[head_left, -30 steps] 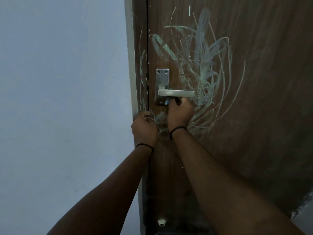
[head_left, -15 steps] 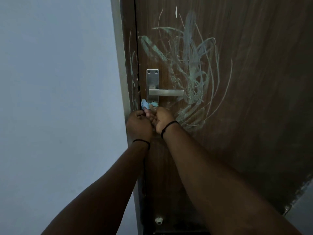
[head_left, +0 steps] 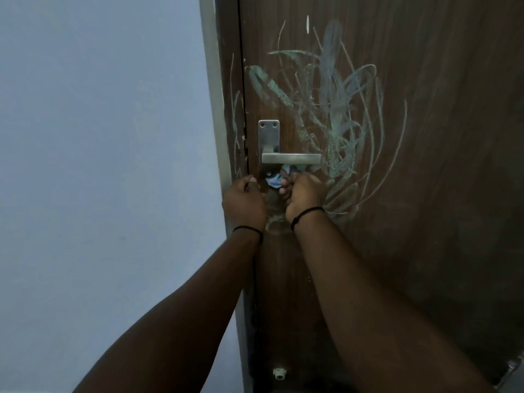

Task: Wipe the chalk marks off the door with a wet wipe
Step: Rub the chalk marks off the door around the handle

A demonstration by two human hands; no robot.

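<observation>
Wet wipe (head_left: pixel 272 180) bunched small and pale blue, just under the metal lever handle (head_left: pixel 291 158), pressed to the door (head_left: pixel 442 194) beside the lower end of the handle plate (head_left: pixel 268 137). Our right hand (head_left: pixel 303 195) has its grip closed round it, fingers curled, only a corner of wipe showing past them. Our left hand (head_left: pixel 243 201) sits at the door edge by the frame (head_left: pixel 219 114), fingers curled over; whether it grips the edge or only rests there, we cannot tell. Chalk marks (head_left: pixel 334 109) mostly untouched: a dense green-white scribble above and right of the handle, thin strokes on the frame too. Risks as we judge them: so tight a wad offers little clean face, so it may smear chalk rather than lift it; knuckles may catch under the lever in this cramped spot; pushing hard could swing the door if it is unlatched, and left fingers at the edge could get pinched.
</observation>
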